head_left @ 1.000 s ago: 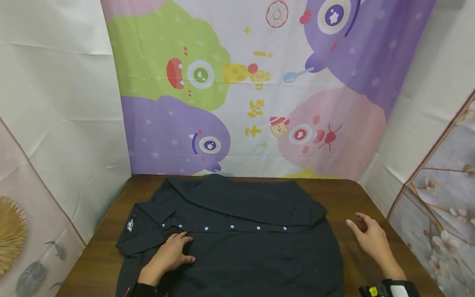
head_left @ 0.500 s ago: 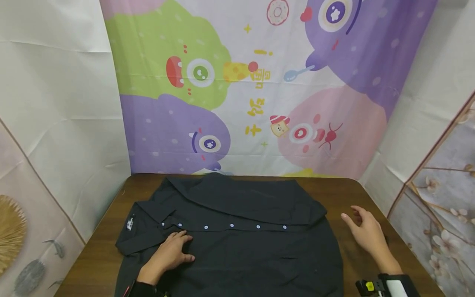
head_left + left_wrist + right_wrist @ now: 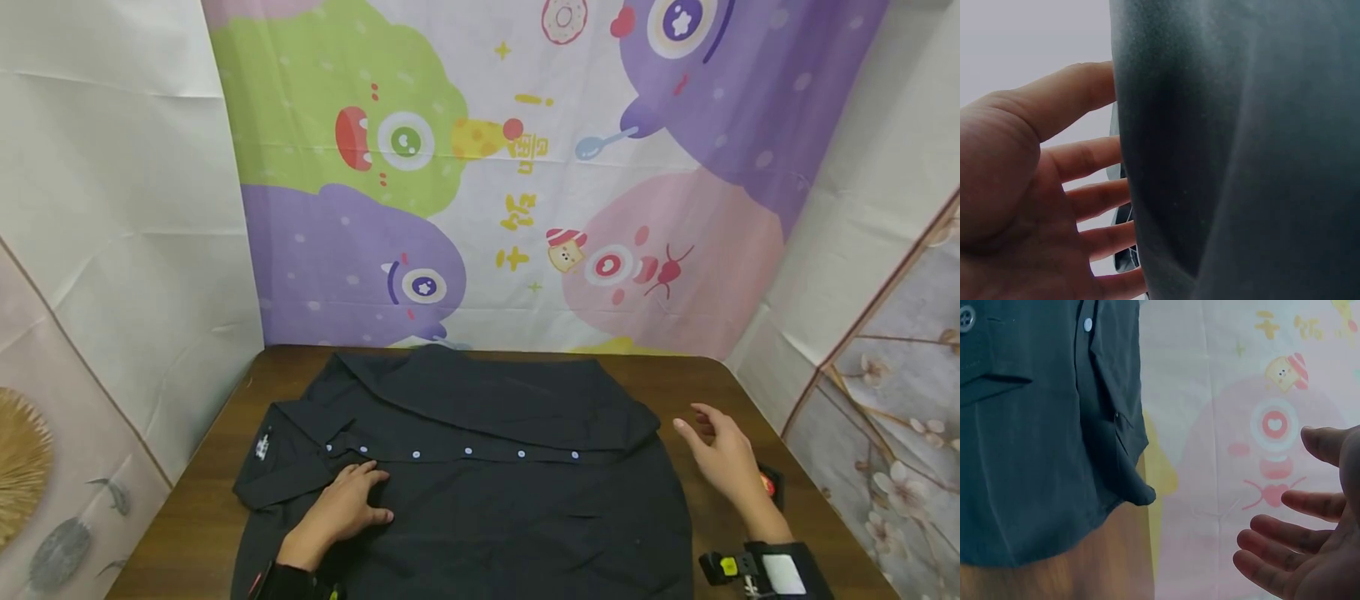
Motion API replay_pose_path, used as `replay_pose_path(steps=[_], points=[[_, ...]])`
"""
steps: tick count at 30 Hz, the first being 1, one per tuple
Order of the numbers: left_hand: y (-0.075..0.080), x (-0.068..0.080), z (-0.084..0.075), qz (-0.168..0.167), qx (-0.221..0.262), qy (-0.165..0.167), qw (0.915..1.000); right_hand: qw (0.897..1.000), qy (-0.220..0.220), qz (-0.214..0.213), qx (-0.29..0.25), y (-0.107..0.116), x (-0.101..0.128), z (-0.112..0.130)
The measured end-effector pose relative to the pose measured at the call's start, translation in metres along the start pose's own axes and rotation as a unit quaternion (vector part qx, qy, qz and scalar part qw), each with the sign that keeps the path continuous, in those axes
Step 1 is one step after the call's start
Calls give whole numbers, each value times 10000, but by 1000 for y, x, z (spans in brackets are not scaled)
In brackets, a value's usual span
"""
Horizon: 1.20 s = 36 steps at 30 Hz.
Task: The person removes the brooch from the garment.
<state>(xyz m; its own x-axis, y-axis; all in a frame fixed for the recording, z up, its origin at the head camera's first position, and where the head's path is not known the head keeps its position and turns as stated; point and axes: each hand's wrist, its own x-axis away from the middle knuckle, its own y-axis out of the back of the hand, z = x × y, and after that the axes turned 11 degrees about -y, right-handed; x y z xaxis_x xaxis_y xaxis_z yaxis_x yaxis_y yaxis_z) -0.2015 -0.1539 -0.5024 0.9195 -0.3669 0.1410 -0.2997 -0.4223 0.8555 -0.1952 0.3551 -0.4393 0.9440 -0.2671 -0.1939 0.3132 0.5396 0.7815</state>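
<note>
A black button-front shirt (image 3: 517, 517) lies spread over the table, its row of pale buttons (image 3: 468, 451) running crosswise. At the left, a sleeve (image 3: 281, 467) with a small white print is folded inward. My left hand (image 3: 341, 510) rests on the cloth just below the buttons, fingers extended and thumb apart. In the left wrist view, dark cloth (image 3: 1254, 150) covers the fingertips. My right hand (image 3: 720, 450) hovers right of the shirt, holding nothing. Its fingers are loosely bent and apart from the shirt's edge in the right wrist view, where a shirt corner (image 3: 1138, 490) sticks out.
The brown wooden table (image 3: 682, 379) ends against a cartoon-print cloth (image 3: 495, 308) at the back. Beside my right forearm sits a small dark object with a red face (image 3: 768, 484), partly hidden. White sheets (image 3: 150, 250) hang at both sides.
My right hand has moved left and farther from me, toward the shirt. The small dark object has come into view behind that forearm. My left hand stays on the shirt.
</note>
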Motion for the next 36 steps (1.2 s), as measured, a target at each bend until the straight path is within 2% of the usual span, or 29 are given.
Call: replay_pose_path(steps=[7, 24, 36], points=[[-1, -1, 0, -5, -12, -9, 10000, 9999, -71, 94, -38, -3, -1, 8], [0, 2, 0, -95, -21, -48, 9999, 9995, 163, 22, -273, -7, -2, 26], [0, 1, -1, -58, -75, -47, 9999, 9982, 147, 316, -496, -11, -1, 46]])
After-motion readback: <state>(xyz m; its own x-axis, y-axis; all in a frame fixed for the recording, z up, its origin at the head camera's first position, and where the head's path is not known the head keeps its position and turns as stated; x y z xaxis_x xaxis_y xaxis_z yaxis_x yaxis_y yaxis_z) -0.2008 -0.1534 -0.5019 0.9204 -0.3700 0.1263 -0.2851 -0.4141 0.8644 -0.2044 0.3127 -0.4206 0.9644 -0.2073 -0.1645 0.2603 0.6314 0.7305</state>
